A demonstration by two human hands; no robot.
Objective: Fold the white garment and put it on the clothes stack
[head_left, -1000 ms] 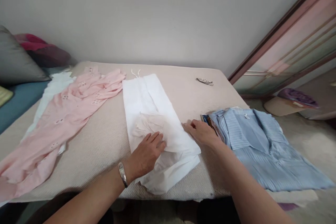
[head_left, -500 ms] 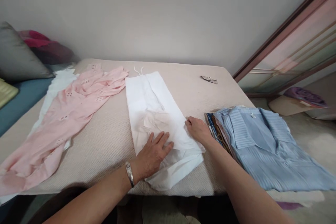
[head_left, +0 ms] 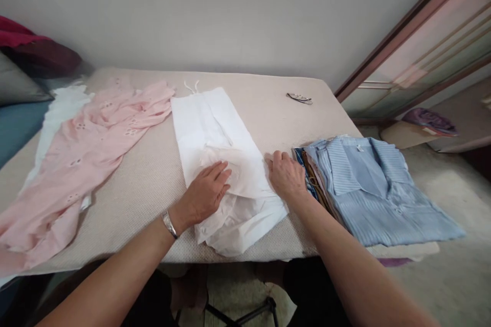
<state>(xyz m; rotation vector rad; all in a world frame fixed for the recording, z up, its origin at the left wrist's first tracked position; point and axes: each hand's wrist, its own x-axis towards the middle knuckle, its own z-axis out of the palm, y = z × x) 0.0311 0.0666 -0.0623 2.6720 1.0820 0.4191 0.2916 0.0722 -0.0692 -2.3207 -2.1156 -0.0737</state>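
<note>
A plain grey wall (head_left: 215, 15) backs a bed (head_left: 146, 184) with a beige textured cover, pushed up close to it. At the far left, a grey pillow (head_left: 19, 84) and a red and maroon bundle (head_left: 42, 53) sit together at the end. A pale garment (head_left: 67, 107) lies partly beneath a pink garment (head_left: 95, 148) with cut-out flowers; both stretch loosely down the left side, perhaps laid there to leave the middle free.

In the middle, right before the person, lies a white garment (head_left: 199, 117), flat at its far end, where a drawstring (head_left: 197, 86) pokes out, and rumpled at its near end. The left hand (head_left: 202, 193), with a silver bracelet (head_left: 168, 224) at its wrist, rests on the thin, creased layer, fingers extended and gripping nothing; the light palm-down pose seems suited to steadying and smoothing such slippery cloth. The right hand (head_left: 286, 173) is at the garment's right edge, fingers bent; whether they pinch the hem cannot be told. Placed there, it likely keeps that side in line.

Farther back, glasses (head_left: 299, 98) lie well apart from the hands, apparently out of harm's way. Beside the right forearm, a stack of folded clothes (head_left: 318, 179) carries a blue striped shirt (head_left: 383, 209), collar facing up.
</note>
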